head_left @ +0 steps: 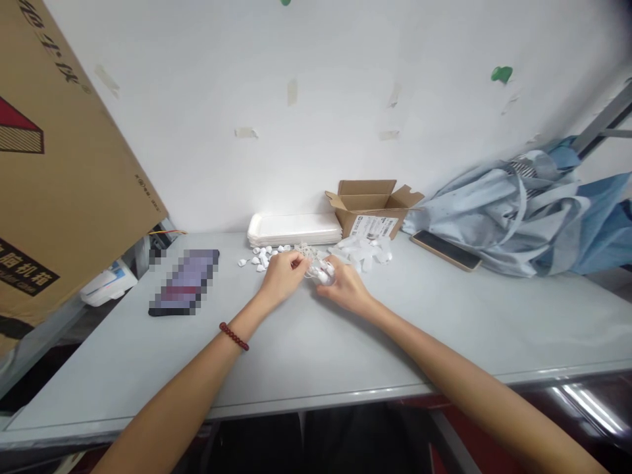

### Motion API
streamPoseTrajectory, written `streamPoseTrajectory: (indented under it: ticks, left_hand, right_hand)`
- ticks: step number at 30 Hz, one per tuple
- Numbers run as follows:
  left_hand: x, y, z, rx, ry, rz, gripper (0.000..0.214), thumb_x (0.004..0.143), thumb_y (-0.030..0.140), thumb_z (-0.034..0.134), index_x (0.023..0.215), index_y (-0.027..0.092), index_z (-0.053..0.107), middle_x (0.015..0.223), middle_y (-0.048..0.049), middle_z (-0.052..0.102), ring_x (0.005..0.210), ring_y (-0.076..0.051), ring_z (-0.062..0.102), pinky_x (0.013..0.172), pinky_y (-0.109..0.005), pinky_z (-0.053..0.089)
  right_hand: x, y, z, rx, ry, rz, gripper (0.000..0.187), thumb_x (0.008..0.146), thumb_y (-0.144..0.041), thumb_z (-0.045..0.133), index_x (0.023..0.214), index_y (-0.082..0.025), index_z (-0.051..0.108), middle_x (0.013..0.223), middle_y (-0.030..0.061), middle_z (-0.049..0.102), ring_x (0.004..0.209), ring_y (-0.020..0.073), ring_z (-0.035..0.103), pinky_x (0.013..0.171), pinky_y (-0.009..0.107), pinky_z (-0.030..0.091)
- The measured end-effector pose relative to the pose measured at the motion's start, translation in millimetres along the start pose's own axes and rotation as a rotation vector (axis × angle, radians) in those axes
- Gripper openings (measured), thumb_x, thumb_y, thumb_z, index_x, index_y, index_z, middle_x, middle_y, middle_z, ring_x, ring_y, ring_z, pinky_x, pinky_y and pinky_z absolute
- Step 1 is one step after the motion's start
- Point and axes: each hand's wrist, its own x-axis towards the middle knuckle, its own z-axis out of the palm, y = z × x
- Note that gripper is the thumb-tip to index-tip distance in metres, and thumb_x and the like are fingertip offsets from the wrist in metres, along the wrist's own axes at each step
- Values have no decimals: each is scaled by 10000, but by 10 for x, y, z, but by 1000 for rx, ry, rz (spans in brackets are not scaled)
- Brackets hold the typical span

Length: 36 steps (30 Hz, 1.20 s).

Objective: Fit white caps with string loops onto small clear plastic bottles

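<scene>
1. Here's the left grip [282, 276], pinched closed on thin white strands [305, 251], and the right grip [345, 287], curled around a small clear plastic piece [320, 271], just above the bench [232, 382].
2. That piece looks light, slippery and fragile: best held gently by its body.
3. White bits [261, 257] lie left, clear pieces [364, 253] right, with a cardboard box [372, 207] behind.
</scene>
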Motion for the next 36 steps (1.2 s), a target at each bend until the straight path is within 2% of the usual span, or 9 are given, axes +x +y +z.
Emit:
streamPoseTrajectory:
  ticks: [7,12,14,16,19,21,26,31,36]
  left_hand:
    - [24,1,-24,-12,16,3,287,791,335,507,568,162,557,586,4,579,615,-131,505,616,-257,367]
    - [121,-74,-222,-126,221,-120,277,767,354,548,572,158,563,570,5,568,554,-112,480,571,-242,370]
    - [146,-104,-293,-178,265,-159,275,762,371,560,594,154,583,579,0,579,546,-109,478,548,-237,367]
    - [138,-105,-299,-192,188,-144,281,763,386,565,614,151,599,594,-4,591,559,-111,485,547,-235,367]
    - [75,-53,-194,-150,-109,-51,273,768,375,560,620,151,611,618,-4,610,596,-121,504,579,-242,377]
    - [32,-8,-112,-105,-209,-21,287,777,357,543,582,152,590,586,3,593,580,-120,492,582,-248,373]
    - [24,20,-85,-96,-176,-30,299,772,334,532,540,151,582,548,6,572,544,-115,469,566,-254,360]
    - [89,-41,-197,-196,-4,-113,291,759,343,546,543,150,575,573,-14,588,576,-125,506,585,-252,389]
    - [74,7,-226,-275,-79,-70,220,751,353,581,701,145,633,683,-19,608,624,-119,514,578,-233,391]
  right_hand:
    - [1,1,-12,10,-20,-14,359,618,-186,649,942,-185,494,671,-29,547,606,169,490,541,237,309]
    - [-4,26,-11,11,-18,-25,354,628,-193,646,947,-184,494,696,-16,555,635,176,502,562,243,320]
    - [-7,31,-8,6,-13,-26,347,629,-193,646,941,-186,492,707,-12,560,648,179,507,573,246,327]
    - [-10,32,-5,6,-10,-26,343,629,-189,647,934,-186,490,713,-10,564,649,179,509,575,246,330]
    - [-15,28,1,10,-5,-25,342,629,-192,652,928,-186,488,703,-16,563,627,173,506,561,242,325]
    - [-19,20,4,5,-3,-26,344,631,-199,651,933,-187,487,692,-22,557,612,169,501,553,240,321]
    - [-14,-4,7,-23,-8,-35,339,628,-196,637,930,-188,485,699,-18,549,625,173,503,552,239,318]
    - [-9,7,6,-34,-17,-32,346,632,-202,632,946,-195,486,711,-15,553,650,184,510,564,243,327]
    - [-20,13,-2,-15,-12,-41,340,638,-197,639,937,-193,477,744,-3,568,674,193,526,590,253,345]
